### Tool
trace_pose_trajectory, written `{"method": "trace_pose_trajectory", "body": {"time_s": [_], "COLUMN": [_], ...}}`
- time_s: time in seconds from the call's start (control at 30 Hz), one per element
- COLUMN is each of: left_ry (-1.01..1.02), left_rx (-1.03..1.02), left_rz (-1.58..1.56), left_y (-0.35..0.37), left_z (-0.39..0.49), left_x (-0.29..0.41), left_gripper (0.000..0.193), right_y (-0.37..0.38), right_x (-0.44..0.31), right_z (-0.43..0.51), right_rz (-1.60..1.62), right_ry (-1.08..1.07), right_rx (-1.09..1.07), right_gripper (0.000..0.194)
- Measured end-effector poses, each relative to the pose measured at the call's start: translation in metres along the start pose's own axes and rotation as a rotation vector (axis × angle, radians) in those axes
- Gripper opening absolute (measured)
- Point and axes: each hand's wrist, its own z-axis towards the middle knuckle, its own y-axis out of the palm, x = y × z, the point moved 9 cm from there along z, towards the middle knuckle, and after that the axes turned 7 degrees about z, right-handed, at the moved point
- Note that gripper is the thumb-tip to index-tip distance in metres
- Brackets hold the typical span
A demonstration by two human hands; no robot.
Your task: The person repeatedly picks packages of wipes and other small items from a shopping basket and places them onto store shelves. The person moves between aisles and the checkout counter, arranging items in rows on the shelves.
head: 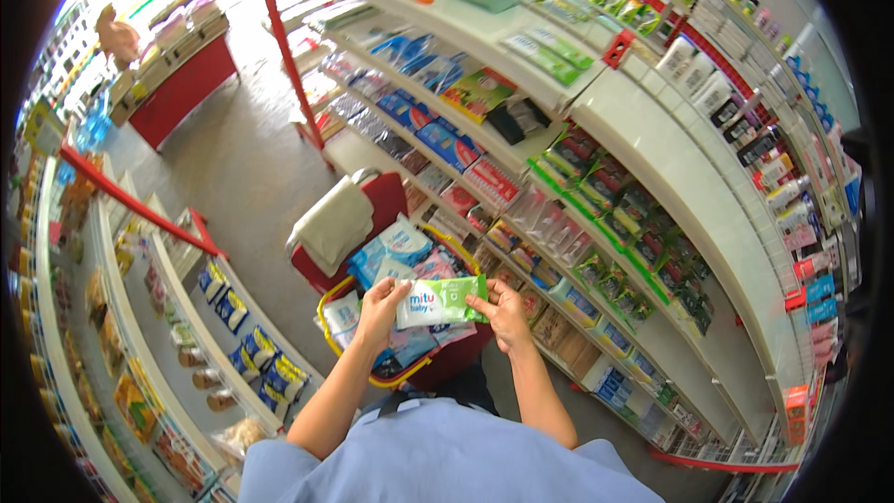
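A green and white pack of Mitu baby wipes [441,302] is stretched flat between my two hands, its printed face up. My left hand [380,304] pinches the white end. The green end is gripped by my right hand [504,311], thumb on top. Below the pack stands a shopping basket with yellow handles [325,325], filled with blue, pink and white packs of wipes [407,239]. It rests on a red chair [387,199], whose backrest has a pale cloth [334,223] draped over it. The held pack hides part of the basket's contents.
Stocked store shelves [447,133] rise on the right, close to the basket. Another shelf unit [167,279] with packaged snacks curves along the left. Bare grey floor [230,147] runs between them towards a red table [185,87] piled with goods.
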Motion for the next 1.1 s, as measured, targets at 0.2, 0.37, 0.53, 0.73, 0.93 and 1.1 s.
{"method": "trace_pose_trajectory", "body": {"time_s": [0.2, 0.37, 0.53, 0.73, 0.93, 1.1], "left_ry": [-0.097, -0.099, 0.042, 0.197, 0.335, 0.366], "left_rx": [-0.060, -0.180, -0.346, -0.433, -0.401, -0.276], "left_rz": [-0.146, -0.103, -0.142, -0.086, 0.005, 0.212], "left_y": [0.045, 0.097, 0.149, 0.206, 0.257, 0.281], "left_z": [0.012, 0.023, 0.032, 0.057, 0.092, 0.133], "left_x": [0.023, 0.066, 0.141, 0.217, 0.263, 0.286], "left_gripper": [0.011, 0.013, 0.027, 0.027, 0.019, 0.024], "right_y": [-0.017, -0.027, -0.035, -0.043, -0.051, -0.070], "right_x": [-0.039, -0.099, -0.172, -0.258, -0.329, -0.368], "right_z": [-0.007, -0.011, -0.010, 0.010, 0.042, 0.079], "right_rz": [0.091, 0.148, 0.187, 0.097, 0.013, -0.085], "right_ry": [-0.042, -0.151, -0.274, -0.316, -0.255, -0.220], "right_rx": [0.048, 0.108, 0.120, 0.112, 0.023, 0.063], "right_gripper": [0.018, 0.016, 0.019, 0.018, 0.021, 0.021]}}
